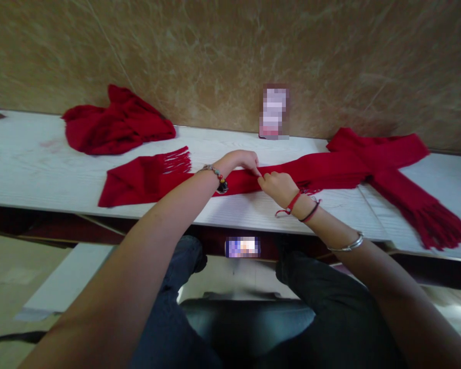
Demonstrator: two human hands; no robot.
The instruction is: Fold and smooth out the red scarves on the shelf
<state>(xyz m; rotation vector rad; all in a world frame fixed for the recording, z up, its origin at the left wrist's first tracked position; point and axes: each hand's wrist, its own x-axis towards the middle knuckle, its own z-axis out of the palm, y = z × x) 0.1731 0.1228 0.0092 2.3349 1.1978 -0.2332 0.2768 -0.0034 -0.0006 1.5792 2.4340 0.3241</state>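
Note:
A long red fringed scarf [146, 179] lies stretched across the white wooden table [30, 169], its right part doubled over and crossing itself near the wall. My left hand [243, 160], with a bead bracelet on the wrist, is closed in a pinch on the scarf's middle. My right hand [279, 187], with red and black cords on the wrist, is closed on the same fold right beside it. The two hands almost touch.
A second red scarf [115, 125] lies crumpled at the back left of the table. A small blurred upright object [274, 113] stands against the marbled wall. The table's front edge runs just above my knees; a dark stool seat shows below.

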